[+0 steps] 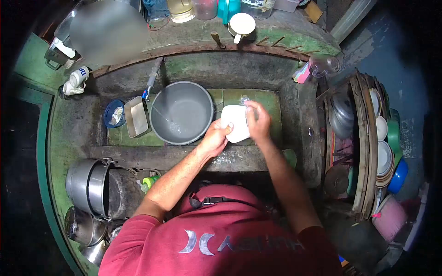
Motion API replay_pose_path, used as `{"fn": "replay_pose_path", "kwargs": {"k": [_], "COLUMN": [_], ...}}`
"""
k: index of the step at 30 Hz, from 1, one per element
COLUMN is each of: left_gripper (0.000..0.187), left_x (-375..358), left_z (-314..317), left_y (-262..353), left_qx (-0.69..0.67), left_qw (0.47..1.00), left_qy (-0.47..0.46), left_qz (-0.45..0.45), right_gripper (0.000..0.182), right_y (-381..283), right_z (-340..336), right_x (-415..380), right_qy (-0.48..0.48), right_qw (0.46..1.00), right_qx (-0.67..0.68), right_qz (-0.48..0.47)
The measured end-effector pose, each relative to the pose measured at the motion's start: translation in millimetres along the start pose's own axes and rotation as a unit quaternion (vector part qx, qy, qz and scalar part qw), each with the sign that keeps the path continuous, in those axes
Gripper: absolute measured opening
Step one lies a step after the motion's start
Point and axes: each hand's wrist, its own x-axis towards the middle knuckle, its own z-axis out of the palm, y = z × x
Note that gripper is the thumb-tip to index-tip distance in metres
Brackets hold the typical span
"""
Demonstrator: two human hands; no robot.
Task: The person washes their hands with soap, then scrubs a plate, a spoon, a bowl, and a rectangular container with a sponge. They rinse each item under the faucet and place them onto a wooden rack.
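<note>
Over the sink's front right part, my left hand (215, 139) grips a white square dish (235, 124) with rounded corners, thumb across its face. My right hand (258, 120) is closed at the right edge of the dish, fingers bent around that side. A small shiny clear patch (244, 99) shows just beyond my right fingertips. Left of the dish stands a large grey basin (182, 112) with a little water in it. A rectangular metal pan (137, 117) and a blue bowl (113, 114) with something whitish inside are farther left.
A stone sink wall (221, 158) runs along the front. Steel pots (87, 186) and a green bottle (148, 182) stand at left. On the right, a wooden rack (363, 147) holds plates and lids. A white mug (241, 25) and several jars line the back ledge.
</note>
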Motion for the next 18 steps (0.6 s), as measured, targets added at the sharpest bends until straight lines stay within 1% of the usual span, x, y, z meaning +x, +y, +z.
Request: {"fn": "replay_pose_path", "kwargs": {"k": [1,2,3,4,5,6,8,9,10,11,12,13,14,15,16,17,18], "left_gripper": [0.031,0.031,0.031,0.032,0.032,0.032,0.032,0.034,0.034,0.034,0.035,0.037,0.037,0.035,0.034,0.015,0.011], "left_x": [-1,0,-1,0,0,1,1,-5,-11,-17,-20,-16,-13,-3,0,-2,3], "left_z": [2,1,0,-3,0,-10,-30,-19,-14,-12,-11,-8,-17,-33,-43,-40,-52], "left_y": [5,7,9,12,20,23,30,34,37,41,45,46,49,50,47,59,54], "left_qx": [0.023,0.024,0.052,0.078,0.130,0.128,0.250,0.192,0.192,0.120,0.047,-0.033,-0.033,0.023,0.078,0.333,0.374], "left_qw": [1.000,1.000,0.998,0.995,0.988,0.988,0.966,0.981,0.981,0.993,0.999,0.997,0.997,0.993,0.982,0.923,0.908], "left_qy": [-0.004,-0.007,0.015,0.040,0.070,0.070,-0.062,-0.002,-0.005,-0.002,0.000,0.011,0.007,0.060,0.113,0.128,0.106], "left_qz": [-0.012,-0.012,0.018,0.048,0.042,0.040,-0.002,-0.028,-0.030,-0.011,0.008,0.063,0.064,0.101,0.130,0.141,0.154], "right_gripper": [0.011,0.011,0.012,0.012,0.014,0.014,0.016,0.016,0.016,0.016,0.016,0.022,0.022,0.024,0.027,0.029,0.033], "right_y": [2,-5,-16,-26,-47,-57,-66,-48,-32,-18,-2,27,12,-14,-31,-29,-24], "right_z": [-2,-2,-1,0,2,8,20,25,30,33,34,31,39,56,71,94,111], "right_x": [13,16,19,21,24,27,36,46,56,66,67,57,42,20,2,-9,-18], "right_qy": [0.002,0.005,-0.036,-0.078,-0.116,-0.117,-0.251,-0.273,-0.271,-0.280,-0.267,-0.271,-0.270,-0.190,-0.104,-0.042,0.037], "right_qw": [0.997,0.997,0.999,0.986,0.958,0.958,0.914,0.916,0.917,0.959,0.930,0.926,0.927,0.973,0.994,0.932,0.743], "right_qx": [0.025,0.025,-0.013,-0.051,-0.113,-0.114,-0.100,-0.096,-0.098,0.032,0.162,0.228,0.225,0.114,-0.003,0.297,0.564], "right_qz": [0.075,0.073,-0.033,-0.138,-0.237,-0.234,-0.305,-0.278,-0.277,-0.041,0.196,0.133,0.130,0.067,0.011,0.206,0.360]}}
